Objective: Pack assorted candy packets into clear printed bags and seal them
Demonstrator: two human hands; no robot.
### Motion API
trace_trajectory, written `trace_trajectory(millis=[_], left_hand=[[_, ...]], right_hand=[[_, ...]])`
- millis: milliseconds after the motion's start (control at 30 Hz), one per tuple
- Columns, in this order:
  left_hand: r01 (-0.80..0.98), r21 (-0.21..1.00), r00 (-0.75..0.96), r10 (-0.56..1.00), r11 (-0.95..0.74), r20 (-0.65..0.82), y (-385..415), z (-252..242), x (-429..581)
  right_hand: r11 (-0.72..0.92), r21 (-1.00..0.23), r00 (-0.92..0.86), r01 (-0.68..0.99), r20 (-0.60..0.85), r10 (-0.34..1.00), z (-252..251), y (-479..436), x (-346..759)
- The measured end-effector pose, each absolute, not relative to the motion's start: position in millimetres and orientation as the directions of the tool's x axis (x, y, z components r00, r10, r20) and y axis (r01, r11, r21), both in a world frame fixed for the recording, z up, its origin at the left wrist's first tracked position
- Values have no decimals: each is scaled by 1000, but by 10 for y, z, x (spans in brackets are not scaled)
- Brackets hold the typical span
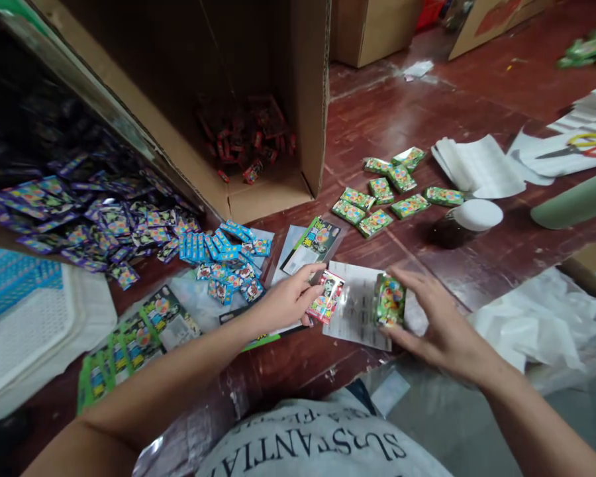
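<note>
Just below the middle of the head view, at six o'clock, the left hand (295,295) has its thumb and finger almost together, pinching the left edge of a red packet (326,299). At three o'clock from it, the right hand (434,331), opened to the packet's length, grips a green packet (390,301) by both ends. Both should be light; their shiny wrapping may slip, so edges seem safest.

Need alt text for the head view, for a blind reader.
The left hand holds a red packet, the right hand a green packet, with a pale sheet between them, over a dark red table. Blue packets lie at left by an open cardboard box; more green packets beyond, near a white-lidded jar.
</note>
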State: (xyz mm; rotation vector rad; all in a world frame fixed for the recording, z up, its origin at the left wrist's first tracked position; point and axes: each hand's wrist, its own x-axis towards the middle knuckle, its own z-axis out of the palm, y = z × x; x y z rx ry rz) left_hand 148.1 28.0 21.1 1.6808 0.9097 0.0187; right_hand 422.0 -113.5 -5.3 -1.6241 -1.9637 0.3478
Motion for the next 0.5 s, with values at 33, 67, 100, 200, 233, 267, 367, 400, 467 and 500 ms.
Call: trace_trajectory(millis=[33,67,100,200,233,267,367,400,467,500], left_hand=[[532,847,691,575,7,-438,169,196,1412],[510,859,686,579,51,-442,53,187,1332],[491,865,679,579,99,-452,-68,181,1244],[487,855,651,578,181,-493,-425,141,966],[508,848,648,583,148,-490,-530,119,878],[541,837,651,592,77,-475,-624,94,796],[678,700,651,624,-223,-432,-816,28,595],[723,621,639,634,-303,-435,-847,15,548],[776,473,618,652,-418,-439,-864,4,488],[776,421,626,656,-470,-423,-853,3,477]], right_hand=[[248,-568,-146,785,219,965,-7,-1199,4108],[256,-597,-183,760,182,966,12,-1266,3980],[257,-617,-211,744,149,966,5,-1331,3847],[250,-634,-265,732,73,961,-148,-1472,3487],[257,-632,-284,731,60,957,-221,-1497,3396],[271,-627,-307,730,53,950,-293,-1513,3323],[326,-601,-374,730,48,926,-449,-1518,3206],[341,-597,-389,727,52,920,-475,-1511,3197],[361,-600,-407,714,63,911,-497,-1497,3208],[369,-606,-413,705,72,908,-500,-1492,3220]])
